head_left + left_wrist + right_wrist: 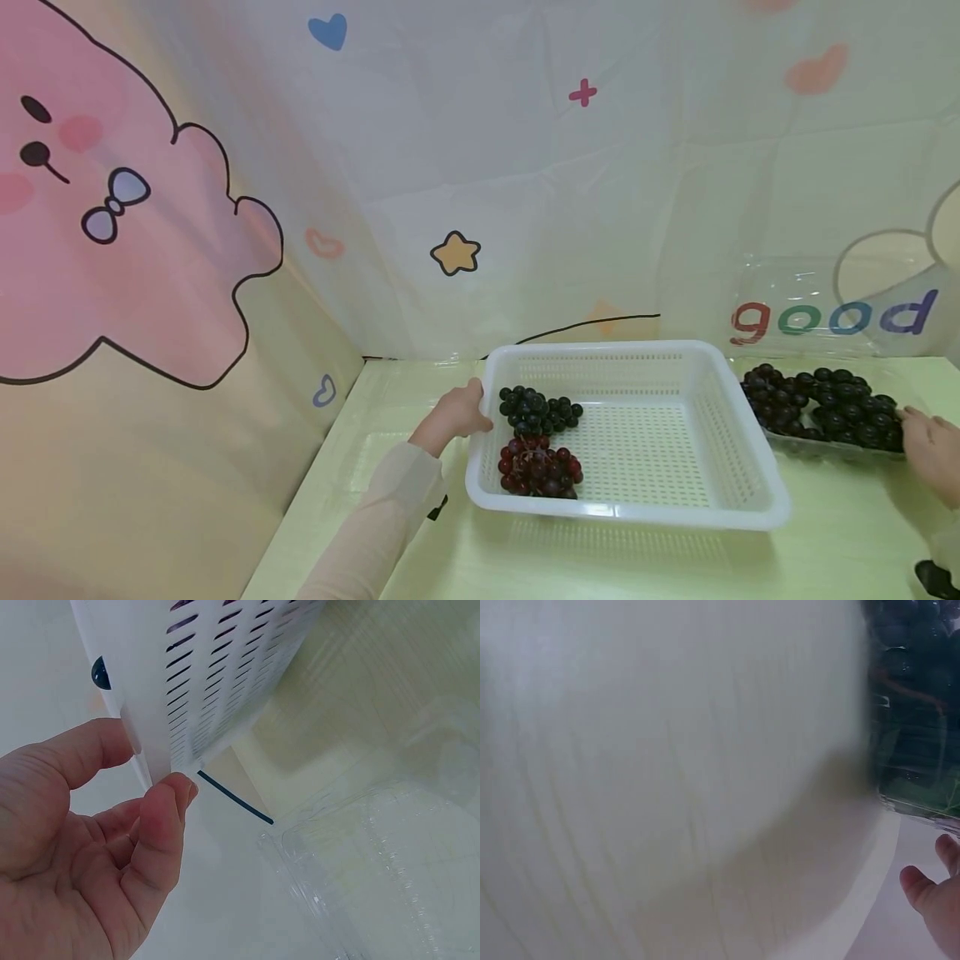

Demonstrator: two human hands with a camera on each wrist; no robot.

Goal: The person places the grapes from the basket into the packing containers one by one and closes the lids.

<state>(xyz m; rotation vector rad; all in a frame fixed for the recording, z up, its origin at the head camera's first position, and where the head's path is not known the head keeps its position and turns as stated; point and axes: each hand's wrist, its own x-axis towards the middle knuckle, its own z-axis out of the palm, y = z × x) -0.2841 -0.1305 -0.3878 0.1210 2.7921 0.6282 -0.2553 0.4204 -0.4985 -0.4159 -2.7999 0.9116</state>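
A white perforated plastic basket [615, 512] stands on the table, with a bunch of dark grapes [532, 411] and a bunch of red grapes [538, 471] at its left end. My left hand [456, 415] pinches the basket's left rim; in the left wrist view, thumb and fingers of that hand [97, 832] close on the white edge. To the right sits a clear plastic box [840, 450] of black grapes [847, 408]. My right hand [933, 450] is at that box's right end, fingers extended. Only the fingertips of the right hand [937, 900] show in the right wrist view, beside the box's corner.
A clear lid [795, 271] stands raised behind the grape box. Another clear plastic container [360, 862] lies on the table left of the basket. A printed cloth wall [525, 167] rises behind the pale green table [585, 567].
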